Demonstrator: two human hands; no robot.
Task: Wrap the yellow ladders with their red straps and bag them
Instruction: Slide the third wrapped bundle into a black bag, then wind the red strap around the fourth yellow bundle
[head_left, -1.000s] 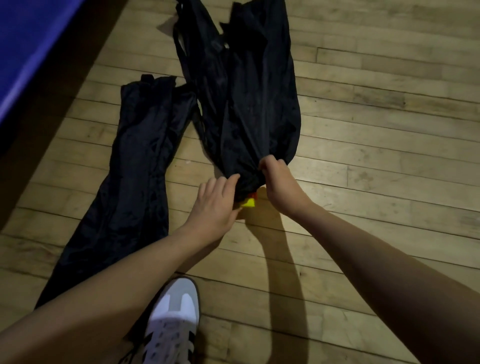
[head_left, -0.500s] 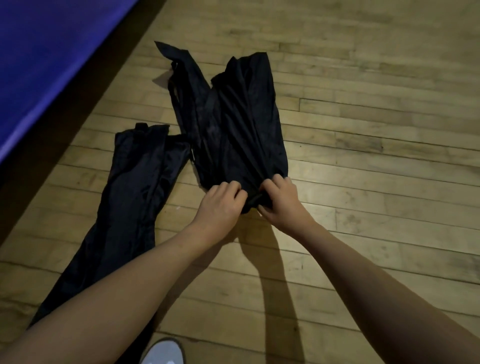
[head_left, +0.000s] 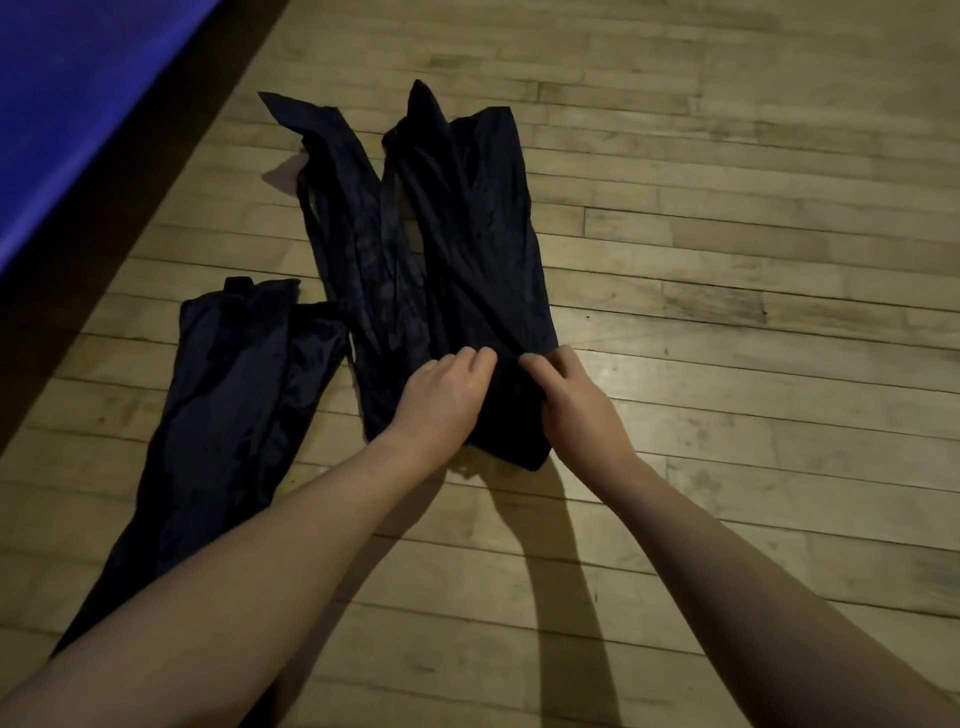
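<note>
A long black fabric bag (head_left: 467, 249) lies on the wooden floor, stretching away from me. My left hand (head_left: 441, 397) grips its near end from the left, fingers curled into the cloth. My right hand (head_left: 571, 397) pinches the same end from the right. The near end bulges between my hands. No yellow ladder or red strap shows; the bag's contents are hidden. A second black bag (head_left: 228, 415) lies flat to the left, partly under my left forearm.
A blue mat (head_left: 78, 104) runs along the upper left with a dark shadow beside it. Bare wooden floorboards (head_left: 727, 260) spread to the right and behind the bags. My arms cast shadows on the boards in front of me.
A yellow and red tip showed at the bag's near end one second ago; black fabric now covers it. Both hands have closed in on that end, and the view has shifted back.
</note>
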